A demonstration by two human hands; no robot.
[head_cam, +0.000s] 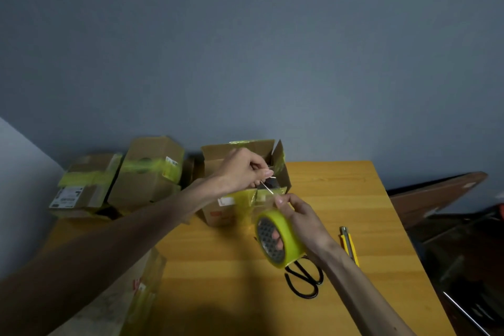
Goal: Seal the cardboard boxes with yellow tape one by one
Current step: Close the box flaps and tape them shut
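Your right hand grips the roll of yellow adhesive tape just in front of the open brown cardboard box, with fingers curled through the roll's core. Your left hand is over that box's near edge, thumb and forefinger pinched on the pulled-out tape strip. Two tape-sealed cardboard boxes sit left of the open box. Black-handled scissors and a yellow utility knife lie on the wooden table, in front of the box and to its right.
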